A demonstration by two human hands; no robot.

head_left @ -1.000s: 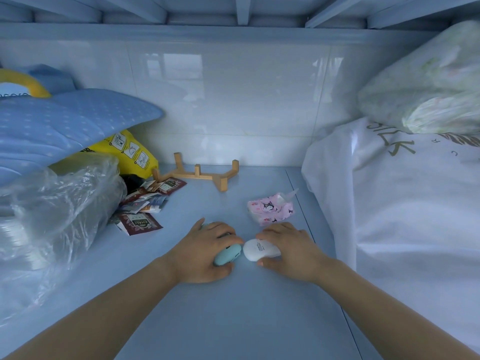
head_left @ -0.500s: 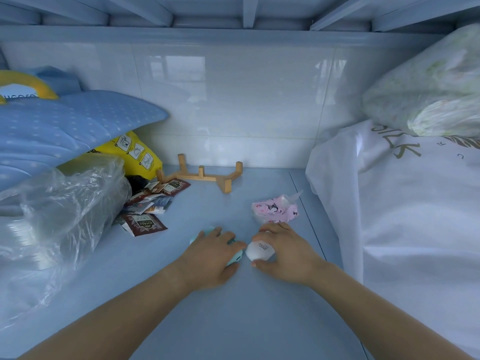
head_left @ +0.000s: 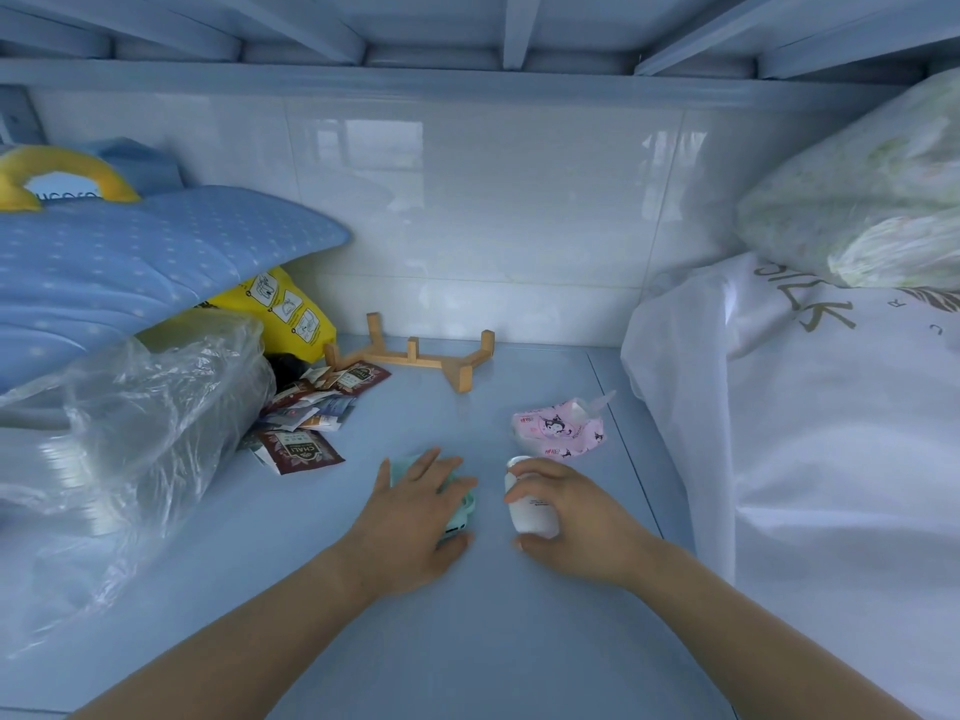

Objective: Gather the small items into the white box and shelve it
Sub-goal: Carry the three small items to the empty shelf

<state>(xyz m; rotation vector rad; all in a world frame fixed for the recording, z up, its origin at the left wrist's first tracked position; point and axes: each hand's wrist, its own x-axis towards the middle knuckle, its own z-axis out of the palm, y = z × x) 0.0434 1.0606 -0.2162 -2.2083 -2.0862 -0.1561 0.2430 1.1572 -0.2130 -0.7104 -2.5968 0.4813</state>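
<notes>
Small white rounded plastic container (head_left: 530,509) lies just nearer than the pink cartoon-printed soft packet (head_left: 558,433), pinched between the curled fingers and thumb of the right hand (head_left: 576,517). Left of the packet, the left hand (head_left: 410,517) clasps a smooth mint-green plastic case (head_left: 462,511). Half a second ago the two items touched end to end; now they sit apart, with the container turned lengthwise.

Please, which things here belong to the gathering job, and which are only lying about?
For the job: mint item in left hand; white container in right hand; pink packet; tea sachets. The white box is not in view.
Lying about: wooden rack; yellow bag; blue cushion; clear plastic bag; white sack.
</notes>
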